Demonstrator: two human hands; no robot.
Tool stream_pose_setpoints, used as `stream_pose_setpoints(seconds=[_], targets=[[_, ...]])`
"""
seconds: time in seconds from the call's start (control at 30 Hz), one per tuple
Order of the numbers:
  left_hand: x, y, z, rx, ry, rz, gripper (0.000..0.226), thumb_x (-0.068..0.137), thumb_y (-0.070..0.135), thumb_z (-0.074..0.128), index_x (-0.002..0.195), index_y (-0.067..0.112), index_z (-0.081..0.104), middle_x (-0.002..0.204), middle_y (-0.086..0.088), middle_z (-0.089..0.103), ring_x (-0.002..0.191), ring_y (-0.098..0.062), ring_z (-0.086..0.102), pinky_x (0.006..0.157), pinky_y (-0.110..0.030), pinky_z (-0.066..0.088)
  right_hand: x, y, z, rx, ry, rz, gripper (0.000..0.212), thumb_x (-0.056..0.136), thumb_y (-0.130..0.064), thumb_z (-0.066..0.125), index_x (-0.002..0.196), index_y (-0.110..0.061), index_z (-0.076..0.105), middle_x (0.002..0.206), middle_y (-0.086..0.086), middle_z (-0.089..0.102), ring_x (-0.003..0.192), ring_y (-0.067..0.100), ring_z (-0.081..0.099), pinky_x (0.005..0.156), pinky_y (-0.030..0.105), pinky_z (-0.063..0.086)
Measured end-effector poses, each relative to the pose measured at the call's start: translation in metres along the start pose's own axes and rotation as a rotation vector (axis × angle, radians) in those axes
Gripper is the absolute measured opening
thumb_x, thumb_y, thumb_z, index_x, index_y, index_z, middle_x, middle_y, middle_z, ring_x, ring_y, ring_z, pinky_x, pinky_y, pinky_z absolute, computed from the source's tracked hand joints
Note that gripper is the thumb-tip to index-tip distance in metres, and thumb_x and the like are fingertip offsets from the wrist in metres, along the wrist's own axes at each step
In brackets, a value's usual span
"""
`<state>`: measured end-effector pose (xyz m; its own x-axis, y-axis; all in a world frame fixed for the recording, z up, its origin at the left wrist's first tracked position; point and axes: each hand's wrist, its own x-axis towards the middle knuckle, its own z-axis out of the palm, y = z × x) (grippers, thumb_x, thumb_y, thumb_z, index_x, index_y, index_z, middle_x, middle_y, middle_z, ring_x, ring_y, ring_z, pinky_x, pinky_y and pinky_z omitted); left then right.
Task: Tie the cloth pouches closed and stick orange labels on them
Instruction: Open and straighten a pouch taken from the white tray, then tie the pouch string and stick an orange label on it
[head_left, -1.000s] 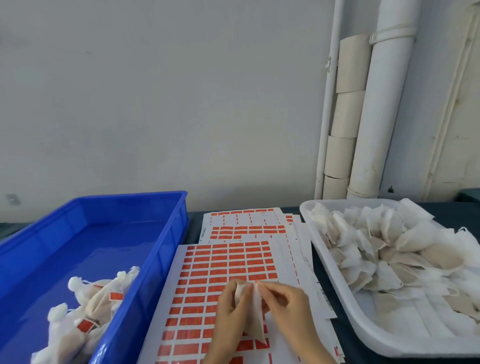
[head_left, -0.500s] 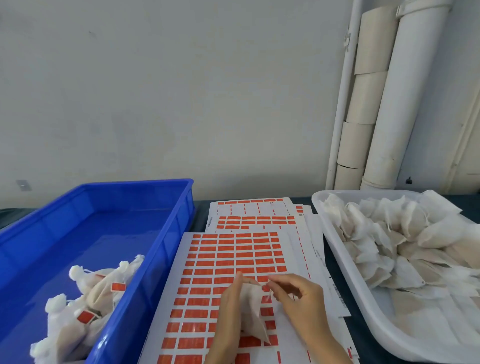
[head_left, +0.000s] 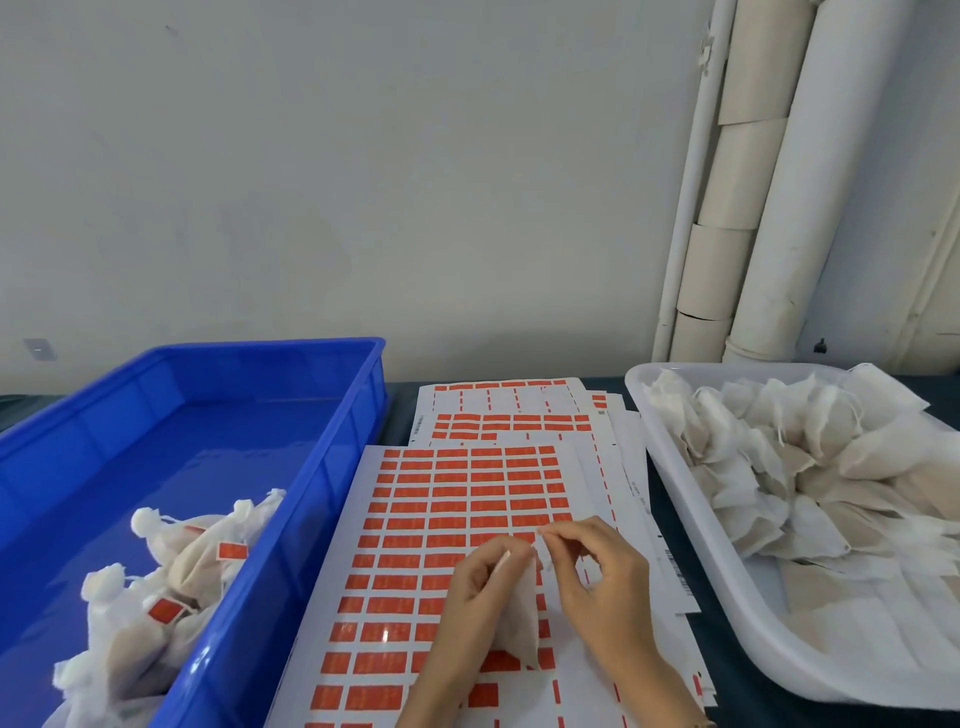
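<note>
Head view: your left hand (head_left: 475, 590) grips limp off-white pouch (head_left: 521, 621), mouth up; your right hand (head_left: 605, 587) pinches its top edge.

Deep blue rectangular plastic crate (head_left: 358, 415) — sitting at the left on a dark tabletop (head_left: 401, 410). Shallow white plastic tray (head_left: 727, 587) — lying at the right. Wide white vertical pipe (head_left: 779, 208) and stacked beige tube sections (head_left: 727, 260) standing against the pale grey painted wall (head_left: 363, 182), behind the tray. Small grey wall plate (head_left: 39, 349) showing far left.
</note>
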<state>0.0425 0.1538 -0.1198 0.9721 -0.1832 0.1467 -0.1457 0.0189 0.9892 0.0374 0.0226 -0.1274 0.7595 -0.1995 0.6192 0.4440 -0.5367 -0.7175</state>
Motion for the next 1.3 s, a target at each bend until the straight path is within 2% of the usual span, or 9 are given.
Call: stream_pose_setpoints(seconds=[0.33, 0.43, 0.53, 0.6, 0.73, 0.83, 0.93, 1.17, 1.3], targets=[[0.006, -0.006, -0.009, -0.073, 0.088, -0.25, 0.023, 0.097, 0.025, 0.043, 0.091, 0.012, 0.061, 0.09, -0.003, 0.072, 0.076, -0.009, 0.066, 0.066, -0.015, 0.052, 0.007, 0.001, -0.002, 0.005, 0.162, 0.006, 0.021, 0.079, -0.002, 0.073, 0.087, -0.02, 0.067, 0.083, -0.013, 0.065, 0.074, 0.007, 0.063, 0.075, 0.003, 0.047], [0.001, -0.001, -0.009, -0.153, 0.138, -0.293, 0.044, 0.081, 0.041, 0.064, 0.113, 0.012, 0.058, 0.118, -0.009, 0.061, 0.107, -0.024, 0.059, 0.096, -0.037, 0.051, 0.009, -0.002, -0.002, 0.005, 0.192, 0.006, 0.024, 0.079, -0.001, 0.072, 0.087, -0.022, 0.065, 0.083, -0.023, 0.059, 0.072, 0.006, 0.063, 0.071, 0.002, 0.046], [-0.002, 0.0, -0.006, -0.164, 0.088, -0.229, 0.058, 0.074, 0.048, 0.066, 0.116, 0.008, 0.06, 0.116, -0.01, 0.06, 0.109, -0.029, 0.058, 0.099, -0.042, 0.049, 0.01, 0.0, -0.002, 0.018, 0.232, 0.045, 0.022, 0.082, -0.001, 0.07, 0.088, -0.022, 0.065, 0.084, -0.023, 0.059, 0.073, 0.007, 0.063, 0.067, 0.008, 0.049], [0.002, 0.001, -0.005, -0.056, -0.014, -0.217, 0.015, 0.089, 0.03, 0.06, 0.099, 0.029, 0.072, 0.1, 0.002, 0.068, 0.094, -0.021, 0.061, 0.092, -0.034, 0.051, 0.01, 0.004, -0.004, 0.054, 0.268, 0.127, 0.019, 0.084, -0.006, 0.069, 0.09, -0.023, 0.064, 0.086, -0.019, 0.062, 0.077, 0.007, 0.064, 0.069, 0.015, 0.051], [0.015, -0.003, -0.005, 0.058, -0.256, -0.344, 0.036, 0.096, -0.006, 0.044, 0.092, 0.022, 0.066, 0.082, 0.004, 0.061, 0.076, -0.013, 0.059, 0.083, -0.025, 0.05, 0.01, 0.008, -0.008, 0.098, 0.316, 0.21, 0.011, 0.087, -0.015, 0.066, 0.095, -0.022, 0.064, 0.092, -0.013, 0.064, 0.083, 0.0, 0.064, 0.069, 0.011, 0.05], [-0.001, -0.013, -0.011, -0.003, -0.353, -0.35, 0.016, 0.097, 0.014, 0.052, 0.102, 0.005, 0.064, 0.081, -0.003, 0.062, 0.075, -0.017, 0.062, 0.079, -0.032, 0.053, 0.012, 0.01, -0.009, 0.123, 0.337, 0.267, 0.009, 0.089, -0.017, 0.064, 0.097, -0.021, 0.065, 0.094, -0.01, 0.065, 0.083, -0.001, 0.063, 0.069, 0.008, 0.045], [0.004, -0.006, -0.004, 0.085, -0.248, -0.311, 0.024, 0.094, 0.041, 0.05, 0.095, 0.024, 0.067, 0.088, 0.002, 0.069, 0.085, -0.015, 0.066, 0.078, -0.022, 0.053, 0.014, 0.014, -0.012, 0.137, 0.353, 0.321, 0.009, 0.09, -0.019, 0.064, 0.098, -0.02, 0.066, 0.094, -0.008, 0.066, 0.086, 0.003, 0.063, 0.071, 0.014, 0.046], [0.002, 0.001, -0.017, -0.378, -0.031, -0.054, 0.024, 0.093, 0.031, 0.055, 0.109, 0.021, 0.069, 0.113, 0.001, 0.067, 0.108, -0.015, 0.061, 0.085, -0.022, 0.05, 0.006, 0.012, -0.001, -0.008, 0.08, 0.242, 0.012, 0.086, -0.021, 0.067, 0.093, -0.029, 0.062, 0.09, -0.023, 0.059, 0.082, -0.001, 0.061, 0.073, 0.008, 0.046], [0.0, -0.004, -0.015, -0.153, 0.103, 0.041, 0.03, 0.094, 0.03, 0.056, 0.123, 0.033, 0.059, 0.123, 0.02, 0.061, 0.116, -0.003, 0.057, 0.087, -0.021, 0.053, -0.001, 0.009, 0.004, -0.059, -0.128, 0.145, 0.011, 0.085, -0.027, 0.066, 0.095, -0.032, 0.063, 0.09, -0.025, 0.059, 0.084, -0.004, 0.06, 0.074, 0.005, 0.045]])
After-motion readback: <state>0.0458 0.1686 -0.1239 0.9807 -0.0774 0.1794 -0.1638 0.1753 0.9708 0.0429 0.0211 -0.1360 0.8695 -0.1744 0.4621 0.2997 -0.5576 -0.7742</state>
